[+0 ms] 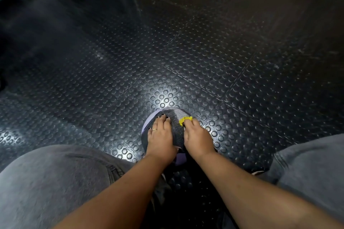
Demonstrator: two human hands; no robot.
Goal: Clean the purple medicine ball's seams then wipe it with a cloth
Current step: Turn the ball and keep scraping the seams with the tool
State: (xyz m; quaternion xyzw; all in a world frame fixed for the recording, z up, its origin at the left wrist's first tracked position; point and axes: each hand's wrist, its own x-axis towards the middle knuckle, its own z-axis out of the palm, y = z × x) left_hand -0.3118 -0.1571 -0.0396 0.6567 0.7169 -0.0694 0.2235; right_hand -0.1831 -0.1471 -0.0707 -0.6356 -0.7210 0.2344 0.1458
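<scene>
Apparently seam-cleaning; wipe not yet done.
Atop the medicine ball [145, 128]: left hand [161, 135] flat, right hand [198, 137] pinching yellow tool [185, 120].

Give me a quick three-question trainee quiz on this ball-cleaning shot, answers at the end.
1. True or false: the left hand lies flat on the medicine ball.
2. The right hand holds a tool of which colour? A red, B yellow, C blue.
3. Fill in: the ball sits on a studded rubber ____.
Key: 1 true; 2 B; 3 floor.
</scene>
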